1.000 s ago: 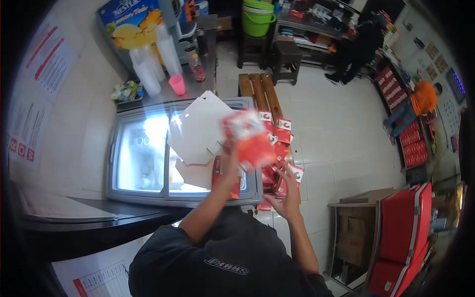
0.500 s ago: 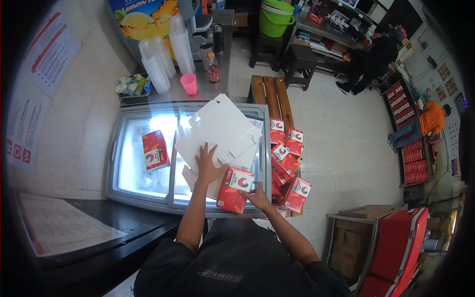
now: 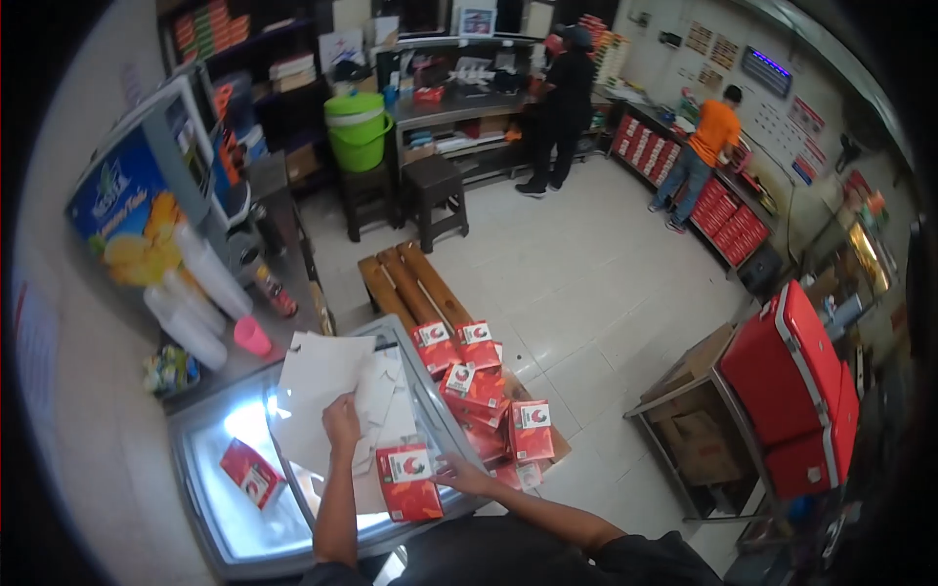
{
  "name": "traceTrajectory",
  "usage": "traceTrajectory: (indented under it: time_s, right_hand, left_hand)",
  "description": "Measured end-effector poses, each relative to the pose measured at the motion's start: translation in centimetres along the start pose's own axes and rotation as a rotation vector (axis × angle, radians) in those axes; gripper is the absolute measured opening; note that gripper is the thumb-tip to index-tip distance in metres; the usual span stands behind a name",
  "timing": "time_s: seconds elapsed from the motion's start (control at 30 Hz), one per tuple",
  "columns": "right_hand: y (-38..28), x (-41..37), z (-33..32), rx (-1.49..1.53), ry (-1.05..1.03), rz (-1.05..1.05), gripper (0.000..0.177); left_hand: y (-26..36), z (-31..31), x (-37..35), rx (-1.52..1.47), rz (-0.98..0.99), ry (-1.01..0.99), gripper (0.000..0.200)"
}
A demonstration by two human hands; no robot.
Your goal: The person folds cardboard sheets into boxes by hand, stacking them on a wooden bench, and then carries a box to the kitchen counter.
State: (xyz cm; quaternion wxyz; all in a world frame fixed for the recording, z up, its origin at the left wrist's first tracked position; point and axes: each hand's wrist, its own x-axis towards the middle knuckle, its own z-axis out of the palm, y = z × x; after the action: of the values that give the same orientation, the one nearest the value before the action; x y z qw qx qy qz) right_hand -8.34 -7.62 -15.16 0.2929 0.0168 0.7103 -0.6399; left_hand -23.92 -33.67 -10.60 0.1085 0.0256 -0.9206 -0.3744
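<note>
My left hand [image 3: 342, 425] rests on a stack of white cardboard sheets [image 3: 315, 376], fingers drawn together at a sheet's edge. The sheets lie on the glass-topped chest freezer [image 3: 195, 523]. A red printed box [image 3: 410, 496] with a white label lies in front of them, close to my body. My right hand [image 3: 464, 476] is at this box's right edge, fingers apart and fingertips touching it. Another red box [image 3: 252, 474] lies on the freezer's left side. To the right, several similar red boxes [image 3: 476, 391] are piled on a wooden bench [image 3: 415, 283].
A pink cup [image 3: 252, 335], stacked clear plastic cups [image 3: 210, 273] and a bottle [image 3: 276, 293] stand on the counter behind. Red cooler boxes [image 3: 782, 381] sit on a rack at the right. Two people [image 3: 567, 98] work farther back, one in an orange shirt [image 3: 715, 132].
My view has swung up and to the right, bringing more of the room into sight. My left hand has gone from spread flat to fingers gathered on the sheets. My right hand stays beside the box.
</note>
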Motion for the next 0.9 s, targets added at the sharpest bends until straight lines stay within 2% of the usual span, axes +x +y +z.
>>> traceTrajectory:
  time_s: [0.03, 0.07, 0.1, 0.17, 0.23, 0.27, 0.33, 0.37, 0.43, 0.47, 0.53, 0.57, 0.6, 0.67, 0.7, 0.73, 0.77, 0.83, 0.9]
  right_hand:
    - [-0.6, 0.0, -0.2, -0.168, 0.121, -0.146, 0.062]
    - [-1.4, -0.4, -0.1, -0.336, 0.243, -0.283, 0.059]
    - [-3.6, -0.8, -0.5, -0.609, 0.397, -0.579, 0.053]
    - [-9.7, -1.7, -1.5, -0.755, 0.453, -0.730, 0.051]
    - [-17.1, -3.2, -2.0, -0.948, 0.535, -0.912, 0.046]
    - [-20.0, -3.4, -2.6, -0.947, 0.548, -0.919, 0.046]
    - [-23.6, -4.2, -3.3, -1.279, 0.712, -1.024, 0.039]
    - [-23.4, -4.1, -4.0, -1.280, 0.722, -1.028, 0.039]
    - [-22.2, -3.9, -6.1, -1.107, 0.397, -0.453, 0.046]
    - [-21.7, -4.9, -6.9, -1.107, 0.423, -0.452, 0.046]
    - [-20.3, -7.4, -8.8, -0.926, 0.768, -0.469, 0.041]
    - [-21.3, -10.0, -8.5, -0.783, 0.948, -0.510, 0.032]
    - [-21.4, -11.0, -8.5, -0.776, 0.988, -0.504, 0.032]
    - [-19.9, -12.9, -7.2, -0.313, 0.996, -0.551, 0.024]
    - [-19.6, -13.9, -6.0, -0.169, 0.910, -0.643, 0.023]
    - [-19.5, -15.2, -5.1, -0.140, 0.797, -0.565, 0.022]
    - [-18.5, -15.4, -5.0, -0.077, 0.781, -0.501, 0.023]
    - [-15.9, -15.2, -5.9, -0.019, 0.780, -0.443, 0.023]
    - [-14.0, -15.3, -6.9, 0.642, 0.523, -0.464, 0.026]
  left_hand:
    - [1.8, -1.3, 0.1, 0.014, -0.004, 0.132, 0.017]
    - [3.1, -2.9, 0.3, 0.018, 0.022, 0.133, 0.017]
    - [4.4, -4.4, 0.5, 0.036, 0.035, 0.166, 0.013]
    - [6.9, -6.6, 0.1, 0.054, 0.052, 0.199, 0.009]
    - [10.1, -8.6, 0.3, 0.047, 0.360, 0.079, 0.007]
    - [12.2, -9.3, 0.5, 0.048, 0.373, 0.082, 0.007]
    - [17.0, -10.0, -0.1, 0.151, 0.729, -0.278, 0.010]
    - [19.2, -10.3, -0.6, 0.153, 0.738, -0.275, 0.010]
    - [23.1, -10.1, -1.8, 0.081, 0.578, -0.248, 0.005]
    - [24.3, -8.9, -3.0, 0.077, 0.603, -0.250, 0.005]
    - [24.2, -5.4, -6.1, -0.091, 0.676, 0.564, 0.018]
    - [22.0, -3.3, -7.6, -0.115, 0.763, 0.604, 0.040]
    - [23.7, -1.6, -9.7, -0.499, 0.633, 0.403, 0.045]
    - [24.8, 2.8, -12.2, -0.816, 0.348, 0.036, 0.048]
    - [24.8, 4.6, -12.5, -1.012, 0.274, -0.086, 0.047]
    - [24.5, 5.9, -12.8, -1.199, 0.186, -0.211, 0.046]
    - [23.6, 6.4, -13.0, -1.200, 0.194, -0.236, 0.046]
    - [21.9, 6.9, -12.8, -1.186, -0.003, -0.676, 0.043]
    - [24.9, 5.4, -13.5, -1.088, 0.013, -0.775, 0.038]
